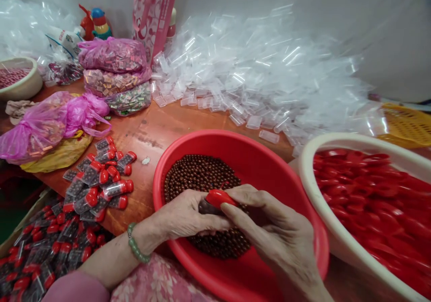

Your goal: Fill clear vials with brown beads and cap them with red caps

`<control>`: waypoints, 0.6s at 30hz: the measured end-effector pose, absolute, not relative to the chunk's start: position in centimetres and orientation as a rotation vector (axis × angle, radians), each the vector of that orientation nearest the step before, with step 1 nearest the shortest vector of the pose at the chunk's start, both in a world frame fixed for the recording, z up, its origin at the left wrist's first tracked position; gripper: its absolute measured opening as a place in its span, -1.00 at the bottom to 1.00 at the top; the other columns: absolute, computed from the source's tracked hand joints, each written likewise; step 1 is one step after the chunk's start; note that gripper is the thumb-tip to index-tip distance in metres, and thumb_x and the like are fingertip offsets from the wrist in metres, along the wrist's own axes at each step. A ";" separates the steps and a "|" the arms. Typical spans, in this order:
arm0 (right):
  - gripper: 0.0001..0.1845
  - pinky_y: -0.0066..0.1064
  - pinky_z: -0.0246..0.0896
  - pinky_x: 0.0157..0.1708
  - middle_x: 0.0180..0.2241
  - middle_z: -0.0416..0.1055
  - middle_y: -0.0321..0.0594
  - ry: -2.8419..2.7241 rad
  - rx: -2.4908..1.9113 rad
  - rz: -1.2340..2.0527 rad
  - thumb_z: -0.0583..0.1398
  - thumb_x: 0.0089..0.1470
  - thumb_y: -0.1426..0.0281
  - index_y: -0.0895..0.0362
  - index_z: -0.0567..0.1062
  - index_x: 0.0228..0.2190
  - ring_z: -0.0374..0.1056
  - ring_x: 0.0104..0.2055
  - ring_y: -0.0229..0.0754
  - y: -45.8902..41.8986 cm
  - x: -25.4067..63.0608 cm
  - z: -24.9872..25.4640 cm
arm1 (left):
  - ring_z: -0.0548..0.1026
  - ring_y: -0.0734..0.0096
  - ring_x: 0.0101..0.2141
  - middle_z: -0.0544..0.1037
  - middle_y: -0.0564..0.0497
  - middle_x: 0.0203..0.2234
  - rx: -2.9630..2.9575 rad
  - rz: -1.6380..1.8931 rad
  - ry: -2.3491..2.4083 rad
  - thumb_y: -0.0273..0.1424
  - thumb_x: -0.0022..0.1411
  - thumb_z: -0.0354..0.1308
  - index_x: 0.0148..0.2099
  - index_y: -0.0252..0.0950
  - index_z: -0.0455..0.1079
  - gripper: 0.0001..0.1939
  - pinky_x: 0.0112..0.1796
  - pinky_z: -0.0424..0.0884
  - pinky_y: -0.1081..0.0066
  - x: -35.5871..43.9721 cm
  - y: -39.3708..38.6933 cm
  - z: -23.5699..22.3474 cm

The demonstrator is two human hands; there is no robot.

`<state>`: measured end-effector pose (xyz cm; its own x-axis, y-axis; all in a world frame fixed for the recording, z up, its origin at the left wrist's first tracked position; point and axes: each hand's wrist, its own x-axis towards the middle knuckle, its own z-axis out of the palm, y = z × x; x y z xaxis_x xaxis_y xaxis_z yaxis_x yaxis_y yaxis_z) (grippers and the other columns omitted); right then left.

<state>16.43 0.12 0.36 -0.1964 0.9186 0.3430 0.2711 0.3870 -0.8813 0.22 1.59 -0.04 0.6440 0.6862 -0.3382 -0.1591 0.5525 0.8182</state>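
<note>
Red cap (218, 198) pinched in the fingers of my right hand (269, 221), my left hand (183, 214) curls nearly closed around the dark tube (206, 207), both low over the red basin (202, 142).

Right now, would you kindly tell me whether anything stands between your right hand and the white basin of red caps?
Yes: the rim of the red basin lies between the right hand and the white basin.

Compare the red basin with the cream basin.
The red plastic basin holds dark brown beads; the cream basin holds red capsule caps. The red basin's beads sit in a central patch with bare wall around them, while the cream basin's caps spread right across it. Both are wide, round basins.
</note>
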 end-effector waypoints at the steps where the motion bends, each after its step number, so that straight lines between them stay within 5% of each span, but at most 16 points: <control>1: -0.76 -0.48 0.32 -0.33 -0.36 0.46 -0.31 -1.696 -1.063 0.862 0.23 0.08 0.56 0.01 0.51 -0.25 0.38 -0.32 -0.29 0.1 16.4 0.3 | 0.11 0.68 -0.66 0.20 0.23 -0.70 0.833 0.535 0.705 -0.29 -0.02 0.28 -0.51 -0.32 0.24 -0.71 -0.59 0.02 0.52 0.2 1.6 0.0; 9: -0.88 -0.52 0.36 -0.36 -0.40 0.48 -0.34 -1.590 -1.138 0.865 0.25 0.06 0.50 0.04 0.50 -0.34 0.40 -0.38 -0.32 0.0 15.5 0.4 | 0.20 0.63 -0.54 0.26 0.18 -0.61 0.864 0.520 0.729 -0.21 -0.11 0.39 -0.40 -0.38 0.43 -0.65 -0.44 0.18 0.53 0.2 1.6 -0.2; 14: -0.91 -0.48 0.38 -0.38 -0.40 0.49 -0.30 -1.639 -1.168 0.845 0.25 0.06 0.49 0.06 0.51 -0.35 0.41 -0.39 -0.28 -0.2 15.5 0.6 | 0.41 0.48 -0.27 0.45 0.12 -0.45 0.969 0.651 0.613 -0.30 0.04 0.29 -0.28 -0.32 0.50 -0.79 -0.05 0.27 0.43 0.1 1.7 -0.2; 18: -0.86 -0.45 0.36 -0.40 -0.36 0.50 -0.26 -1.751 -1.092 0.812 0.24 0.06 0.52 0.06 0.51 -0.32 0.43 -0.34 -0.24 -0.1 15.7 0.3 | 0.39 0.51 -0.39 0.33 0.19 -0.62 0.993 0.635 0.666 -0.41 0.05 0.24 -0.46 -0.32 0.43 -0.90 -0.15 0.29 0.46 0.0 1.6 -0.6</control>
<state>15.66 -0.13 0.34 -0.2141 0.9154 0.3409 0.3313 0.3963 -0.8563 0.01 1.59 -0.60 0.6370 0.7416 -0.2107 -0.1751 0.4053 0.8973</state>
